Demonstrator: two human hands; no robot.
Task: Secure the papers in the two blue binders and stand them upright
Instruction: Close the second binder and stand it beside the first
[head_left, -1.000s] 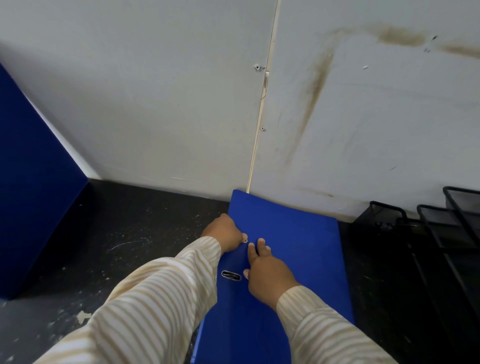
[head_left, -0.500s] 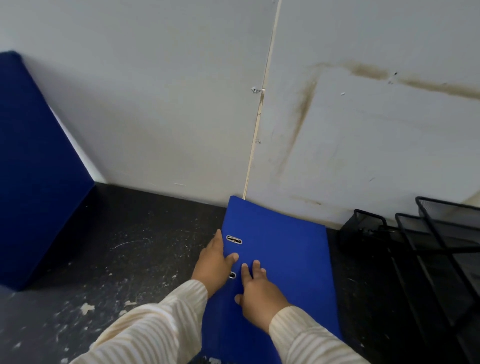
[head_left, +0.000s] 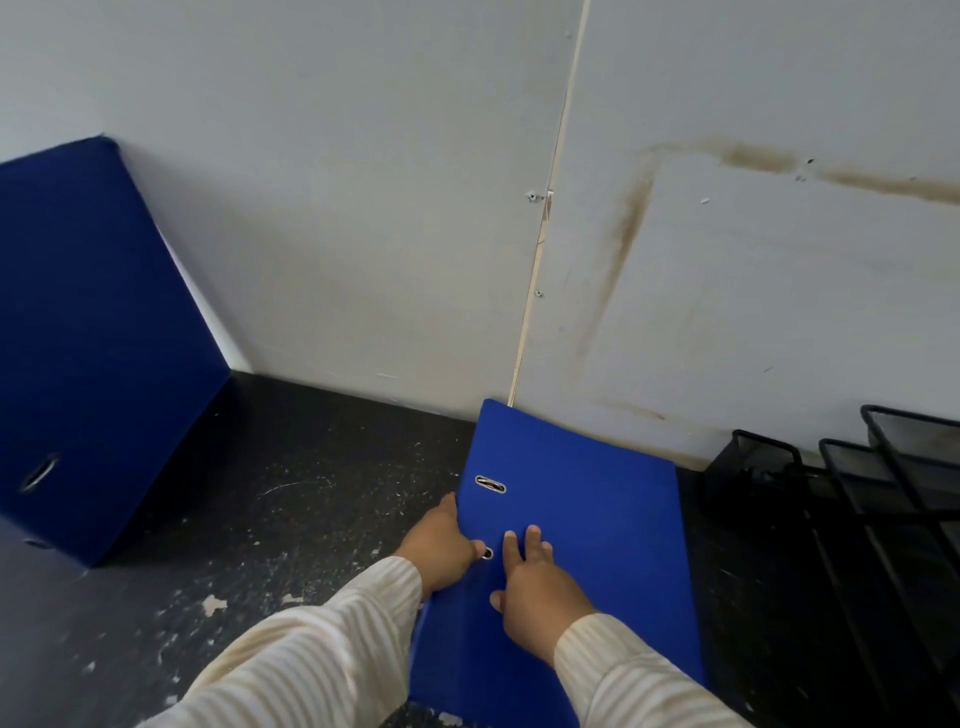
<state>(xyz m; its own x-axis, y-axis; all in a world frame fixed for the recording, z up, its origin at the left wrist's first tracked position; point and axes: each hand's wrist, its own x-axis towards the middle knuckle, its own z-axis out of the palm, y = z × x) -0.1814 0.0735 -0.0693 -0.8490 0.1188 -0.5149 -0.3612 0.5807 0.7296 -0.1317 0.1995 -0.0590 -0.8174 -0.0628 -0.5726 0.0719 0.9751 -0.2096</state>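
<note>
A closed blue binder (head_left: 582, 499) lies flat on the dark tabletop (head_left: 311, 509), its far edge against the white wall. Two metal slots show near its left spine edge. My left hand (head_left: 441, 545) grips that spine edge, thumb on the cover beside the nearer slot. My right hand (head_left: 535, 587) rests flat on the cover, fingers spread. A second blue binder (head_left: 88, 332) stands at the far left, leaning against the wall, with a ring hole low on its spine. No papers are visible.
Black wire-mesh desk trays (head_left: 883, 509) and a mesh holder (head_left: 748, 467) stand at the right against the stained white wall (head_left: 363, 208). The tabletop is scuffed with white flecks.
Both hands slid back toward me along the binder's spine edge, uncovering the far metal slot. The view tilted, bringing the left binder's top into sight.
</note>
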